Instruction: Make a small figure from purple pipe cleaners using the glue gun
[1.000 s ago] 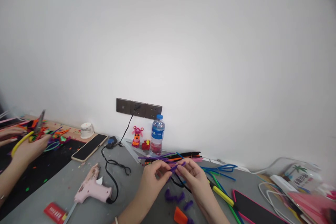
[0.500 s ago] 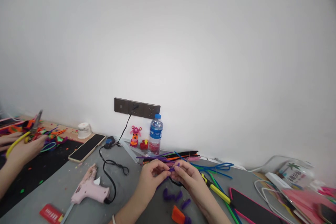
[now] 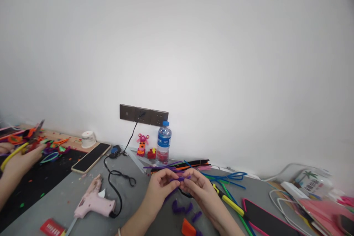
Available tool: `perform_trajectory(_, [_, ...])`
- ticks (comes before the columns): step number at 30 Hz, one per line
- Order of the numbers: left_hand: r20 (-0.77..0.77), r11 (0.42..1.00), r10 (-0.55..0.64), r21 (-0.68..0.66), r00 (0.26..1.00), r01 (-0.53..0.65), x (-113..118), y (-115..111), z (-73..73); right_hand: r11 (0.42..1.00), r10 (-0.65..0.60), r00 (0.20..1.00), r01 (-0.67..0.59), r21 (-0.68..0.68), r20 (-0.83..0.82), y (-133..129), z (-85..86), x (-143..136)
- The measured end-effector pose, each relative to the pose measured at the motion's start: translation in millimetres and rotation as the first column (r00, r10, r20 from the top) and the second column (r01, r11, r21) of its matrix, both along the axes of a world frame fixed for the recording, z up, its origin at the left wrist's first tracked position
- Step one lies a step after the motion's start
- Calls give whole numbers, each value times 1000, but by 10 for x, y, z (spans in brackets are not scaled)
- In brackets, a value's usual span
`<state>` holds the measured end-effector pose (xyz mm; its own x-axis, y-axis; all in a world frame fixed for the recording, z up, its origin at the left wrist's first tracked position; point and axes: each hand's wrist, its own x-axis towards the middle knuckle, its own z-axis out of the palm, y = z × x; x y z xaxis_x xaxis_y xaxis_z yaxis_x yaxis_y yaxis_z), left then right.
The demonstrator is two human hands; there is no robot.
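Note:
A purple pipe cleaner (image 3: pixel 181 179) is pinched between the fingertips of my left hand (image 3: pixel 162 188) and my right hand (image 3: pixel 199 188), which almost meet above the grey table. One end of it runs down below my left fingers. Several short curled purple pipe cleaner pieces (image 3: pixel 178 207) lie just beneath my hands. An orange piece (image 3: pixel 188 227) with a purple bit rests nearer to me. Behind my hands lies a pile of long purple, black, orange and pink pipe cleaners (image 3: pixel 190 165).
A pink glue gun (image 3: pixel 95 201) with a black cord lies left, near a phone (image 3: pixel 91 158). A water bottle (image 3: pixel 164 143) stands by the wall. On the right are a yellow-handled tool (image 3: pixel 232 205) and a pink-edged tablet (image 3: pixel 267 217). Another person's hand (image 3: pixel 23 160) holds yellow scissors at far left.
The purple pipe cleaner now lies more level between my fingertips, and my hands have barely shifted. The other person's hand with the scissors has moved slightly left and down.

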<state>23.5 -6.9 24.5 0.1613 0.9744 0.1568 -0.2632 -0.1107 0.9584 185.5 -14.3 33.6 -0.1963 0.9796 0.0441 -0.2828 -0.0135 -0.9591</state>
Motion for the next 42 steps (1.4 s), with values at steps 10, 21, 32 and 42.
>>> perform_trajectory(10, [378,961,-4,-253,926,107,63,-35,-24,933,-171,963,90,348,210,-2,-16,-51])
perform_trajectory(21, [504,919,11,-346,864,190,114,-68,-54,618,-516,703,-89,781,489,-107,4,-106])
perform_trajectory(32, [423,910,20,-383,906,158,31,7,-74,704,-414,725,-128,699,550,-87,-13,-78])
perform_trajectory(42, [294,923,-139,-307,946,231,6,1,-18,844,-231,871,-42,535,433,-16,17,-21])
